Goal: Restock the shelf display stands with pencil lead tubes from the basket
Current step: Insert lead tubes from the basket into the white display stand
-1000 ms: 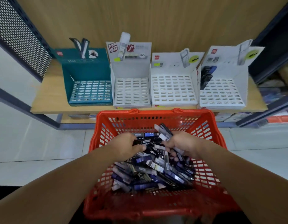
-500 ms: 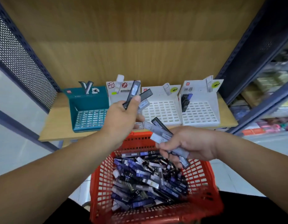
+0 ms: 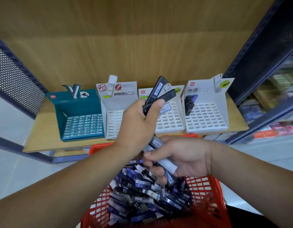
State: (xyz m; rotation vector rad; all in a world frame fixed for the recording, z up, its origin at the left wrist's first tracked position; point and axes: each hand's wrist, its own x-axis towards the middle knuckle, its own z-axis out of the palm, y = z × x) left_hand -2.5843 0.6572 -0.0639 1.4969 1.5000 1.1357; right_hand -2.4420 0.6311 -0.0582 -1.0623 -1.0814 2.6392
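Above the near basket: left hand [image 3: 139, 119] raised, thumb and fingers clamped on two dark tubes [image 3: 160, 96], gripped at their lower ends, with the upper ends fanning apart toward the stands. Right hand [image 3: 183, 160], lower and to the right, is curled round a small bundle of tubes [image 3: 167, 163], one pale end jutting past the palm; the count cannot be told. Handling, as judged: slim rigid plastic cases, light, smooth-sided, and likely to slide against one another when several are held together. The leads inside are presumably brittle, so drops are best avoided. Recommended hold: a pinch across the flat sides near mid-length, leaving one end free to enter a slot. The slots look narrow, so the tubes are best fed singly. Stock: a loose heap of tubes [image 3: 142, 195], dark, blue and clear, lying crosswise in the red basket [image 3: 206, 191] at near centre. Destination: four slotted display stands in a row on the wooden shelf [image 3: 43, 132] beyond the basket. From the left these are the teal stand [image 3: 79, 116], the second stand [image 3: 112, 124], the third stand [image 3: 172, 124] and the rightmost stand [image 3: 206, 116], the last three white. The rightmost carries a few upright tubes [image 3: 189, 102] against its left wall. Slots seen elsewhere appear unfilled, and the two middle stands are partly hidden behind the left hand.
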